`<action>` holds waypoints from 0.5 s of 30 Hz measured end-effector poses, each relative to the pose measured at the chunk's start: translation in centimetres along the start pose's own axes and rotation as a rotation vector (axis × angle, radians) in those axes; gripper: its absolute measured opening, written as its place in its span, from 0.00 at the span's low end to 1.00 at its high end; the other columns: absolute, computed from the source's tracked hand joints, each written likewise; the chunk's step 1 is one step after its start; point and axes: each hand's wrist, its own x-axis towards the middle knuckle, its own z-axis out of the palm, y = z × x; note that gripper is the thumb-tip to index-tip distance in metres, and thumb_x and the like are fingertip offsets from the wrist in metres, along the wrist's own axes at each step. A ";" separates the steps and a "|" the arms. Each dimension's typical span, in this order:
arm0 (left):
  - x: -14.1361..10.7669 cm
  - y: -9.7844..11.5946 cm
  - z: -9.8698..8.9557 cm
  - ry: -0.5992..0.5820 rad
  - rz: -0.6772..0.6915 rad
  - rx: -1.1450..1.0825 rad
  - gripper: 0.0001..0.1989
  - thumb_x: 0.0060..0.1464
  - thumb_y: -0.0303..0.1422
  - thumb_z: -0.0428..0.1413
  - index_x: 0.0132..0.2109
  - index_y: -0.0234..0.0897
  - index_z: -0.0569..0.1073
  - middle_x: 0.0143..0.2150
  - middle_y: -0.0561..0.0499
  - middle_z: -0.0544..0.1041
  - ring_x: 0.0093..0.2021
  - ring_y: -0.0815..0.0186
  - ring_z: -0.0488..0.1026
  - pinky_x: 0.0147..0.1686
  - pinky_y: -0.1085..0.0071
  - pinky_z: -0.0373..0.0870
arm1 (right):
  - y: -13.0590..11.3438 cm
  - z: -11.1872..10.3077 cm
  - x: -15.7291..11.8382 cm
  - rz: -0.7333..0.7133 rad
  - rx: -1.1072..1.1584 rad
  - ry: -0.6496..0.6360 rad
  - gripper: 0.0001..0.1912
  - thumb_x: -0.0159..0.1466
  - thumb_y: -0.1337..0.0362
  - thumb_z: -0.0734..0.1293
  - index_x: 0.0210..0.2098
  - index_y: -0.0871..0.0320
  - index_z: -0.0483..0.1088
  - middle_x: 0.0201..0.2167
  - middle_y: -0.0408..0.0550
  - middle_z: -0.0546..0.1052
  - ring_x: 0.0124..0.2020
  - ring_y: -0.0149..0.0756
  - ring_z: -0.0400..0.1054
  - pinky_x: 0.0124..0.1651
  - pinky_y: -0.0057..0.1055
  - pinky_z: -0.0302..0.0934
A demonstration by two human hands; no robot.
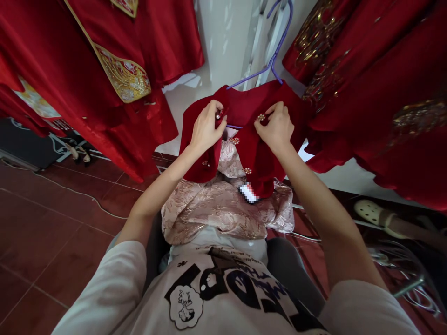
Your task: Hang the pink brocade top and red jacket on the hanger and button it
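A red velvet jacket hangs in front of me on a purple hanger, its front parted at the neck. My left hand is closed on the left front edge, with a small jewelled fastener by its fingertips. On the other front edge, my right hand pinches the cloth beside a gold ornamental fastener. Further gold fasteners run down the front below. Shiny pink brocade cloth lies across my lap, partly under the jacket's hem.
Red satin garments with gold embroidery hang at the left, and beaded red garments at the right. A pale wall stands behind. A cable crosses the tiled floor. Someone's foot in a cream clog is at the right.
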 end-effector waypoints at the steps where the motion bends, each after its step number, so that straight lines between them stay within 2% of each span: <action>1: -0.1 0.0 0.0 0.002 0.001 0.003 0.11 0.65 0.42 0.53 0.50 0.43 0.67 0.46 0.45 0.75 0.50 0.57 0.74 0.52 0.59 0.71 | 0.1 0.2 0.1 0.011 -0.013 -0.012 0.23 0.62 0.46 0.65 0.47 0.56 0.61 0.48 0.59 0.68 0.54 0.56 0.66 0.50 0.59 0.66; 4: -0.4 0.1 0.2 -0.023 0.036 -0.001 0.11 0.65 0.41 0.53 0.50 0.42 0.67 0.47 0.44 0.74 0.49 0.57 0.74 0.51 0.59 0.71 | 0.1 0.6 0.4 0.005 -0.052 -0.005 0.23 0.61 0.47 0.66 0.46 0.57 0.61 0.48 0.60 0.67 0.56 0.58 0.64 0.50 0.60 0.65; 9: -0.6 0.3 0.6 -0.032 0.050 -0.006 0.10 0.65 0.39 0.53 0.50 0.43 0.68 0.46 0.44 0.75 0.47 0.56 0.75 0.48 0.57 0.72 | -0.8 0.3 0.1 -0.014 -0.029 0.077 0.20 0.63 0.47 0.63 0.45 0.55 0.63 0.45 0.58 0.70 0.51 0.53 0.68 0.49 0.55 0.68; 15: -0.2 -0.7 0.6 0.073 -0.028 -0.014 0.09 0.67 0.40 0.51 0.48 0.43 0.70 0.45 0.45 0.77 0.47 0.56 0.76 0.49 0.59 0.71 | -1.5 -1.3 -0.7 -0.079 0.098 -0.017 0.23 0.63 0.52 0.63 0.55 0.53 0.62 0.42 0.53 0.73 0.43 0.46 0.72 0.46 0.46 0.69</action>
